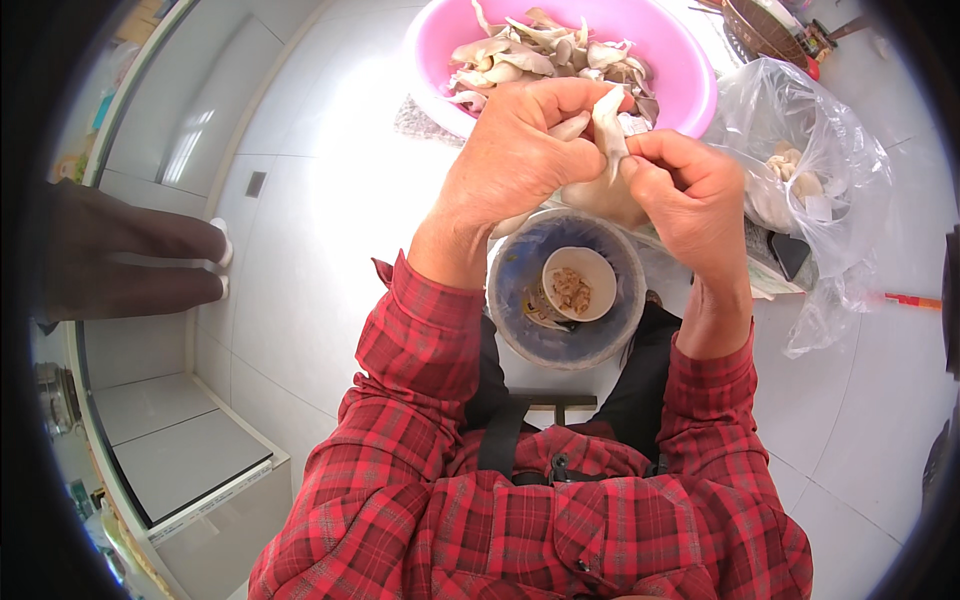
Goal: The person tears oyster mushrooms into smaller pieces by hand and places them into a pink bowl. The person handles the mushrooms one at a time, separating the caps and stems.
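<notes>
My left hand [525, 146] and my right hand [686, 187] are raised together over the near rim of a pink plastic basin [694, 90]. Between their fingertips is a pale strip of oyster mushroom [610, 127], pinched by both. More mushroom pieces are partly hidden in and behind my left fingers, and a broad pale cap [600, 199] hangs just below the hands. Torn oyster mushrooms [525, 56] are heaped in the basin. Below my hands, between my knees, stands a round bin [517, 330] with a white paper tub [600, 270] inside, which holds brownish scraps [571, 291].
A clear plastic bag [840, 157] with mushrooms in it lies on the right, beside a dark phone-like object [789, 255]. A woven basket [757, 34] is at the upper right. Another person's legs [157, 259] stand by the cabinets at the left.
</notes>
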Motion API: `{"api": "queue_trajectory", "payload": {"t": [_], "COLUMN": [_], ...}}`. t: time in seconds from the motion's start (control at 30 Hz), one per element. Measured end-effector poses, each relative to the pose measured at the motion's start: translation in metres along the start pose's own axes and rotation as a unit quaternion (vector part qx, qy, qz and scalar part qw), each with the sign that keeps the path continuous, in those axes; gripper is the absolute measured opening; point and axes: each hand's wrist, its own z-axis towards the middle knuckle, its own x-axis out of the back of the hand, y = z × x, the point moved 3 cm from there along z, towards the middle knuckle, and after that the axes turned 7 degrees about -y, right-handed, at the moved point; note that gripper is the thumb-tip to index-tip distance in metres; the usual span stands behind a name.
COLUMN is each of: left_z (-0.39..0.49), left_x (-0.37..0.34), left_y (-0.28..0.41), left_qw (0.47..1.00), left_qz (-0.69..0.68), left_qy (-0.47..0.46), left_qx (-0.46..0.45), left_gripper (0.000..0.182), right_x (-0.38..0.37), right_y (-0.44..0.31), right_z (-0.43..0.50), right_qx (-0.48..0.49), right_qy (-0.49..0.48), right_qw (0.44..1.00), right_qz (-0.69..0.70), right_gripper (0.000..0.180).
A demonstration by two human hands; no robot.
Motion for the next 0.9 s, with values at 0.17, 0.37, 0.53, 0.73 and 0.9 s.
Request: {"api": "queue_trajectory", "payload": {"t": [0.17, 0.37, 0.53, 0.73, 0.9], "left_z": [0.001, 0.0, 0.001, 0.002, 0.003], "left_x": [-0.002, -0.01, -0.008, -0.007, -0.009], "left_y": [0.0, 0.006, 0.001, -0.004, -0.004], "left_qw": [0.993, 0.979, 0.987, 0.992, 0.983], "left_qz": [0.117, 0.197, 0.158, 0.119, 0.179], "left_qy": [0.018, 0.037, 0.029, 0.03, 0.031], "left_qx": [-0.005, -0.032, -0.014, 0.007, 0.031], "left_gripper": [0.049, 0.052, 0.052, 0.048, 0.039], "right_x": [-0.008, -0.009, -0.01, -0.012, -0.003], "right_y": [-0.001, -0.003, -0.001, 0.002, 0.003], "right_z": [0.002, 0.001, 0.003, 0.004, 0.006], "right_qx": [0.015, 0.032, 0.062, 0.131, 0.147], "right_qy": [0.045, 0.061, 0.086, 0.137, 0.188], "right_qw": [0.999, 0.994, 0.986, 0.953, 0.911], "right_qz": [0.0, -0.082, -0.13, -0.235, -0.335], "right_gripper": [0.013, 0.01, 0.006, 0.007, 0.009]}}
